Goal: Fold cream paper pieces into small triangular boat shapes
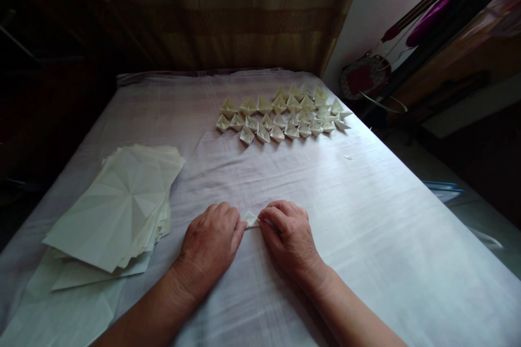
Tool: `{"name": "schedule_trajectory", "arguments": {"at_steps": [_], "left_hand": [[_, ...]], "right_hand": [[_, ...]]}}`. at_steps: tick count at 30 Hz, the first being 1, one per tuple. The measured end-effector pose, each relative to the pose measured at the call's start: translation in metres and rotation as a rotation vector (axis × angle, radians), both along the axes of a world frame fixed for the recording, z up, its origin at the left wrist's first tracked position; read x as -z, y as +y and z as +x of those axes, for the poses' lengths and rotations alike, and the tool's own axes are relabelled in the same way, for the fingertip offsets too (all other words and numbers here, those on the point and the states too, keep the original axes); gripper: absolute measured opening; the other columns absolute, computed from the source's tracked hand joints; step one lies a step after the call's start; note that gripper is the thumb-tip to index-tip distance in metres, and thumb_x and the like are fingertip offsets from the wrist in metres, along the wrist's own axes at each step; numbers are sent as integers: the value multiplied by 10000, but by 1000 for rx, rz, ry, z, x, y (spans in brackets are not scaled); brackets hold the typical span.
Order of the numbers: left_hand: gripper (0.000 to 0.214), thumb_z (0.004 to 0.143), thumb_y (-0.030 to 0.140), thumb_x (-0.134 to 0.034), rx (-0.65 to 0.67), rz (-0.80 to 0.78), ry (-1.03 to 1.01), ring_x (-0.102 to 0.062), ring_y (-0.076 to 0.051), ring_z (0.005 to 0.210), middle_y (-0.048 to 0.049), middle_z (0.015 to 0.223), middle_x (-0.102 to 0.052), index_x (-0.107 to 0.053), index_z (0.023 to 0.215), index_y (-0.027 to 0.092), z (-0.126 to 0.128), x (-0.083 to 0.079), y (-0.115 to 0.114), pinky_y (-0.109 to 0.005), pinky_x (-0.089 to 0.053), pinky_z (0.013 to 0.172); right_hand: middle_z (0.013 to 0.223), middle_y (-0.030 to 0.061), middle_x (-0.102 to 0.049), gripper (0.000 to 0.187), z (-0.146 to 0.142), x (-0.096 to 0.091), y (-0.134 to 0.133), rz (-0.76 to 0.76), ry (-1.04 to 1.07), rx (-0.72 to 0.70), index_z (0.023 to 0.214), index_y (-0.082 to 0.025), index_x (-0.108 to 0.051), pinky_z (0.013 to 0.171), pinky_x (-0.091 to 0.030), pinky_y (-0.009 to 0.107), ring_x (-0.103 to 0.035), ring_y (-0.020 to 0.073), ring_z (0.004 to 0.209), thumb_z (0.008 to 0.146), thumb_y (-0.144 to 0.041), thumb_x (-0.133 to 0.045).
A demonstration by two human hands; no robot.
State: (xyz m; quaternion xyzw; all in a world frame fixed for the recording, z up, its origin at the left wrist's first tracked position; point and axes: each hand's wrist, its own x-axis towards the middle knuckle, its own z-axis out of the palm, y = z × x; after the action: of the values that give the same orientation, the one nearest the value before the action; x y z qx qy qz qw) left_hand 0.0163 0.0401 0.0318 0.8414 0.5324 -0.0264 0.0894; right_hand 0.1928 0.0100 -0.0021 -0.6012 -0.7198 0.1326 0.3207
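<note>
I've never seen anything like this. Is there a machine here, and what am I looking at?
There is no robot here, only a person working with two bare hands. The single picture comes from a camera worn on the person's head, looking forward and down, so the forearms come in from the bottom edge.

The left hand and right hand hold a small folded piece of paper between them, one at each side.

They are over a surface covered with a pale cloth. On the left lies a loose pile of creased paper sheets. Farther back, toward the right, pointed folded paper pieces stand in rough rows. Beyond the far edge hangs a patterned curtain.
</note>
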Motion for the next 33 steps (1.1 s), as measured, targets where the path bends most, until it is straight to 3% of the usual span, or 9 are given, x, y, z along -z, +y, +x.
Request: {"name": "schedule_trajectory", "arguments": {"at_steps": [12,16,18,21,33], "left_hand": [[174,987,315,-483,-10,-23,7,-606,-233,906,-39,898,-629,-581,880,219,1,1,2,-352,-444,776],[163,988,311,-484,-22,-68,13,-611,-238,932,-42,929,-634,-586,901,218,2,-2,4,-357,-446,779],[152,984,312,-494,-36,-91,5,-611,-237,944,-41,941,-639,-587,907,219,2,-4,4,-353,-443,779],[137,970,332,-530,-46,-121,-48,-609,-226,946,-29,942,-643,-582,903,224,-1,-6,6,-338,-431,773],[105,862,252,-624,-78,-293,-277,-590,-174,835,7,870,-652,-561,785,219,-15,-12,19,-284,-386,700]], "right_hand": [[895,23,-648,170,-4,-6,2,-72,-77,-9,851,-237,-682,809,-327,343,-570,190,862,825,-104,-579],[848,22,-632,25,-9,-12,5,-126,-103,17,797,-230,-677,814,-324,352,-567,197,841,818,-224,-666],[839,27,-625,103,-12,-14,6,-143,-130,32,780,-226,-670,808,-323,354,-562,206,844,819,-317,-699],[857,33,-627,158,-14,-15,7,-152,-152,45,794,-226,-670,803,-321,353,-557,210,856,824,-376,-709],[888,25,-638,101,-16,-22,9,-261,-153,62,816,-226,-681,829,-315,347,-575,218,911,784,-296,-747]]}}
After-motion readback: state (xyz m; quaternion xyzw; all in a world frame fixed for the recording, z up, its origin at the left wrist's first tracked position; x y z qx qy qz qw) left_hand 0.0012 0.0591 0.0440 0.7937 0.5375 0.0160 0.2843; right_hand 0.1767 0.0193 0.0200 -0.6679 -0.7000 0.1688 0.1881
